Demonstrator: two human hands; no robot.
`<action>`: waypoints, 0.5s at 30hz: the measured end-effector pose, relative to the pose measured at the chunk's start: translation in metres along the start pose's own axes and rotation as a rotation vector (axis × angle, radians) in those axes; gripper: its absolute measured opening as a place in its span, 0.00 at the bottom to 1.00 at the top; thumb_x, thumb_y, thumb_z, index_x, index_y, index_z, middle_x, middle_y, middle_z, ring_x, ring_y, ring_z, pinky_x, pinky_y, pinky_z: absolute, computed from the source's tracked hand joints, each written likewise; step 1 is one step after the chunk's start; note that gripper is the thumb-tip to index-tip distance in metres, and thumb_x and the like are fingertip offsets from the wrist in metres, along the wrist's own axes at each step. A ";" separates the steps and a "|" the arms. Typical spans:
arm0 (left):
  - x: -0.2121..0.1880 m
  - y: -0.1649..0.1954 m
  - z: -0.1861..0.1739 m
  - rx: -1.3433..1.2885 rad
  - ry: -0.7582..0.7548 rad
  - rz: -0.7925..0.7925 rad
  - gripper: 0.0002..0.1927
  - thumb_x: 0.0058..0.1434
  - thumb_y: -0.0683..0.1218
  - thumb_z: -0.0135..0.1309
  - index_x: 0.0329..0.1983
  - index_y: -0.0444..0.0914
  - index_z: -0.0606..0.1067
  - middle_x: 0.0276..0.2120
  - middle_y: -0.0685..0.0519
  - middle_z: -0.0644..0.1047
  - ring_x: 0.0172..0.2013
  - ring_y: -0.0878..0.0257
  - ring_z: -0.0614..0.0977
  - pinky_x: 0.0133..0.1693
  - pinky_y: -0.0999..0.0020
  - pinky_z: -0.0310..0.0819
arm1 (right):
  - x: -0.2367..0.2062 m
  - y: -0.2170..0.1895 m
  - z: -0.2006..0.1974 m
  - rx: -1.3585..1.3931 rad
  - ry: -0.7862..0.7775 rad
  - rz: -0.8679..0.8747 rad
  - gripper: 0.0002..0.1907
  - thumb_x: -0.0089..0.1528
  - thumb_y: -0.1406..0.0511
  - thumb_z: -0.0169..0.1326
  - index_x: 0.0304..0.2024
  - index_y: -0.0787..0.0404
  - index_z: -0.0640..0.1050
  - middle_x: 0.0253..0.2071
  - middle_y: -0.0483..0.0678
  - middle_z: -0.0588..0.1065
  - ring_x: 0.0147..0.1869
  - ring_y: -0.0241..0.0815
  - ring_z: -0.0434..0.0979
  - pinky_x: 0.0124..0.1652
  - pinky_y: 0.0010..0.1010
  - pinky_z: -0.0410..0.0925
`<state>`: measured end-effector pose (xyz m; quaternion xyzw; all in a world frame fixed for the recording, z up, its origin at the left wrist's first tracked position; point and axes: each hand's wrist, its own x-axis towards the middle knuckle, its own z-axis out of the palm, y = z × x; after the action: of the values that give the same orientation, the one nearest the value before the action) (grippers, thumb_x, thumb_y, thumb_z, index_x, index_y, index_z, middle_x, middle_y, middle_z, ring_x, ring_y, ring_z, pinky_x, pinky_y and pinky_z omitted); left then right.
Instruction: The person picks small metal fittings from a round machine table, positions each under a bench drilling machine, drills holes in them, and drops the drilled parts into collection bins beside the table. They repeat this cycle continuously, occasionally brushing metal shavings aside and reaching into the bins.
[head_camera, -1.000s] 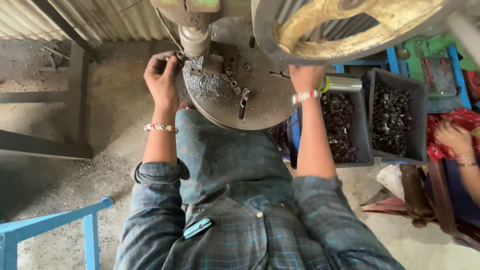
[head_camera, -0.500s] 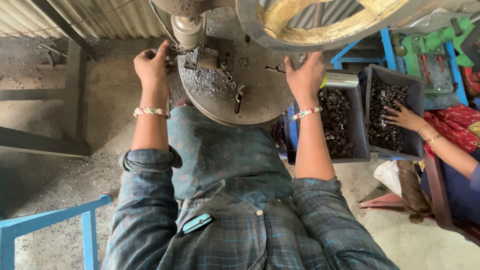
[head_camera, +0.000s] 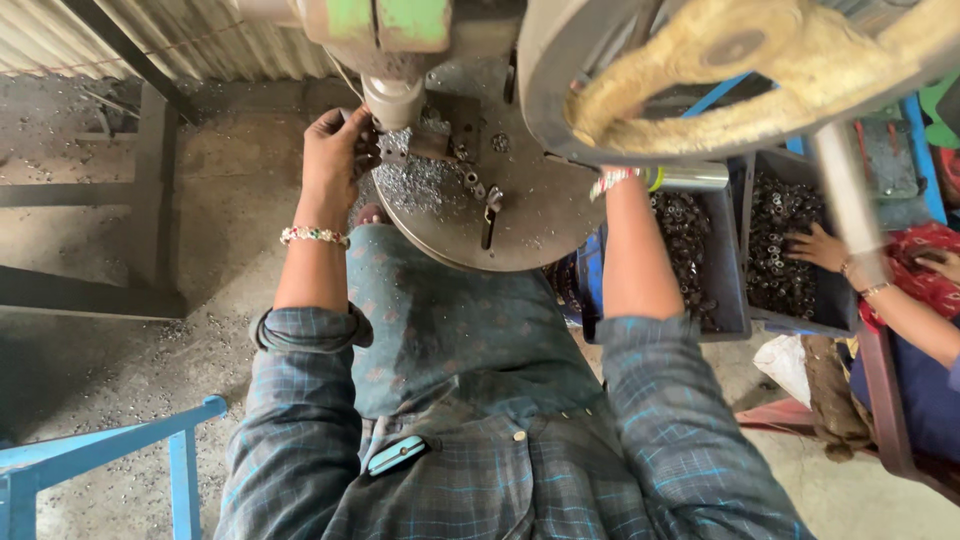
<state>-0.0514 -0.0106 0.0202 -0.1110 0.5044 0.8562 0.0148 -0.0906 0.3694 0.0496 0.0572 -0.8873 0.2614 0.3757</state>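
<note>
Closer now, the left hand (head_camera: 335, 150) has slid in beside the press ram (head_camera: 393, 100), and the right hand is tucked behind the big wheel (head_camera: 740, 75).

Small metal pieces (head_camera: 415, 180) lie in a pile on the round plate (head_camera: 530, 225), near the top middle of the frame, touching the left hand's fingertips, which curl around something small at the ram. The right wrist goes up behind the wheel, so I cannot tell if that hand is gripping. At the right edge, another person's hand (head_camera: 815, 245) rests in a dark bin (head_camera: 790, 255) of parts.
</note>
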 end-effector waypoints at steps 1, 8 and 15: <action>0.001 0.001 0.001 0.006 0.008 -0.012 0.13 0.65 0.46 0.63 0.27 0.39 0.73 0.22 0.56 0.75 0.20 0.68 0.75 0.22 0.71 0.72 | 0.012 -0.003 0.004 -0.009 0.002 0.012 0.34 0.57 0.57 0.71 0.58 0.61 0.70 0.48 0.54 0.77 0.51 0.52 0.75 0.51 0.41 0.67; 0.014 0.015 0.015 -0.018 -0.034 -0.083 0.08 0.66 0.47 0.58 0.31 0.41 0.76 0.23 0.57 0.74 0.20 0.67 0.75 0.23 0.71 0.73 | 0.070 -0.011 0.006 -0.070 0.009 0.061 0.33 0.59 0.57 0.71 0.59 0.60 0.68 0.45 0.54 0.78 0.47 0.53 0.77 0.48 0.41 0.68; 0.003 0.011 0.013 0.011 0.179 0.237 0.10 0.69 0.46 0.62 0.35 0.36 0.77 0.27 0.56 0.76 0.25 0.68 0.73 0.27 0.70 0.67 | 0.022 -0.014 -0.006 -0.219 -0.086 0.032 0.33 0.61 0.57 0.70 0.61 0.58 0.66 0.42 0.53 0.78 0.42 0.53 0.78 0.45 0.41 0.70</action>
<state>-0.0580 -0.0052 0.0346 -0.1264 0.5180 0.8358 -0.1310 -0.0984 0.3627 0.0735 0.0132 -0.9266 0.1663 0.3370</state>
